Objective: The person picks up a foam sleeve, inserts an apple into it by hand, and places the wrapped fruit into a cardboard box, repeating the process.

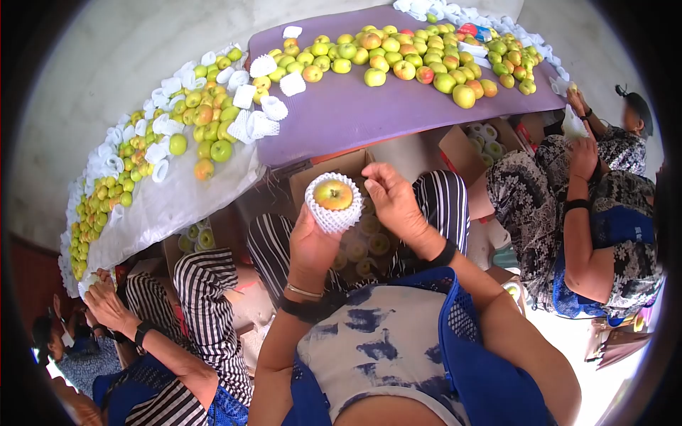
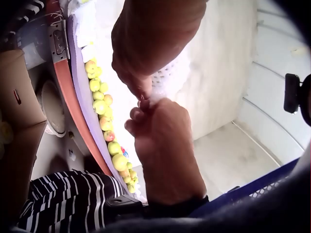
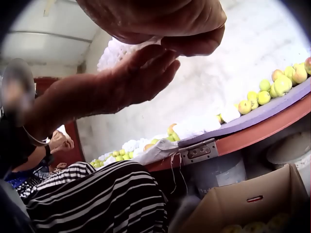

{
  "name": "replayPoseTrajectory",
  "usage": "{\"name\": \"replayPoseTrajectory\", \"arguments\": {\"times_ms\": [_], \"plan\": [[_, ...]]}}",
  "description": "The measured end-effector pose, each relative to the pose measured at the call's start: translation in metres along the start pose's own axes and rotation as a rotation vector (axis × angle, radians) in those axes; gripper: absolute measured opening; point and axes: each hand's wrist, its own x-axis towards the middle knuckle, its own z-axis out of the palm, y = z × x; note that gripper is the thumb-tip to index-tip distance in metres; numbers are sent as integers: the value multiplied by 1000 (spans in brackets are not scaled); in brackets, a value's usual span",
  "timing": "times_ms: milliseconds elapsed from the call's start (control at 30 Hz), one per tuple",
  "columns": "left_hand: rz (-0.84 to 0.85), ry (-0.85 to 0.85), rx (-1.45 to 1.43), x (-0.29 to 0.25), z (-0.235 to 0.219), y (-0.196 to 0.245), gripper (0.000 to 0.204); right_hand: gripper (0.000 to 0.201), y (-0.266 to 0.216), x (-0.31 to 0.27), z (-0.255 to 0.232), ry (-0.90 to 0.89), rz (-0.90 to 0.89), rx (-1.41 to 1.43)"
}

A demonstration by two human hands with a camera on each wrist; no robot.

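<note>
In the head view, my left hand [image 1: 313,241] holds up an apple [image 1: 333,194] in a white foam net [image 1: 334,218], stem end facing up and uncovered. Just right of the net, my right hand [image 1: 400,207] has its fingers loosely bent, with nothing visible in them. In the left wrist view, the left hand [image 2: 153,43] and the right hand [image 2: 167,145] overlap around the foam net [image 2: 167,80]. In the right wrist view, the left hand [image 3: 121,86] reaches under the right hand [image 3: 160,17], and the net [image 3: 114,52] shows behind; the apple is hidden.
A purple-covered table [image 1: 320,131] carries many loose apples [image 1: 403,69] and foam nets [image 1: 273,108]. Below, between the knees, a cardboard box [image 1: 312,175] contains netted apples. Other people sit at both sides, and another open box [image 1: 458,153] stands at right.
</note>
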Motion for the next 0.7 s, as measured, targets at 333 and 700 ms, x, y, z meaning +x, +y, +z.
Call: {"name": "replayPoseTrajectory", "arguments": {"times_ms": [333,700], "plan": [[-61,21,254,-2,13,-2,46,100,-51,20,-26,-597,-219,-163],[-140,160,443,-10,-5,3,33,69,-30,8,-4,-594,-159,-120]]}}
